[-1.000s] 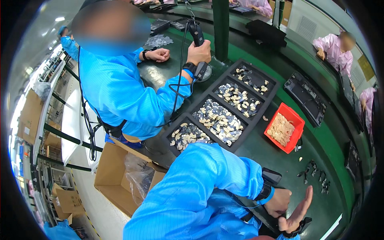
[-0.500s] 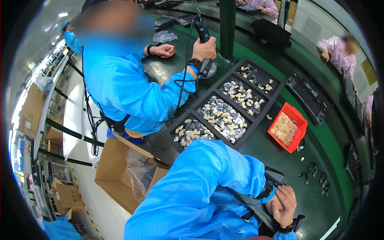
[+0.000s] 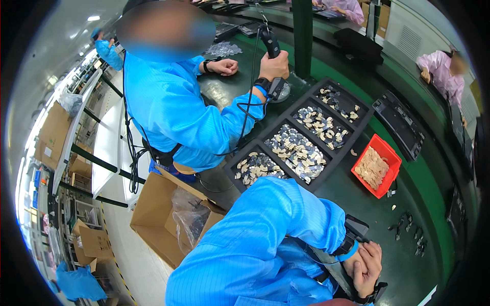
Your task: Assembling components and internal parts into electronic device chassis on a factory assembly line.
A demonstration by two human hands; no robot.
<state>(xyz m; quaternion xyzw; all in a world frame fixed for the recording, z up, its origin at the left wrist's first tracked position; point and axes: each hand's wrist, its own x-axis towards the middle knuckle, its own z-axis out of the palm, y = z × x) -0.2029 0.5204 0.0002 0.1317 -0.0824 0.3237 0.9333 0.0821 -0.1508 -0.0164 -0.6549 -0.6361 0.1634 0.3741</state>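
My left forearm in a blue sleeve crosses the lower middle, with a black device strapped at the wrist. My left hand is mostly covered by my right hand, so its fingers are hidden. The fingers of my right hand are curled over my left hand close to the wrist strap, with the thumb bent inward. Beyond my sleeve lies a black compartment tray filled with small dark and cream curved pieces. Right of it, a red bin holds thin beige pieces.
A co-worker in blue stands at far left, one hand gripping a black handheld tool. Small dark parts lie scattered at right on the green table. A black panel rests behind the bin. An open cardboard box sits left.
The whole view has shifted slightly, so the scene appears farther right. My hands stay together, right over left. The co-worker's pose looks the same.
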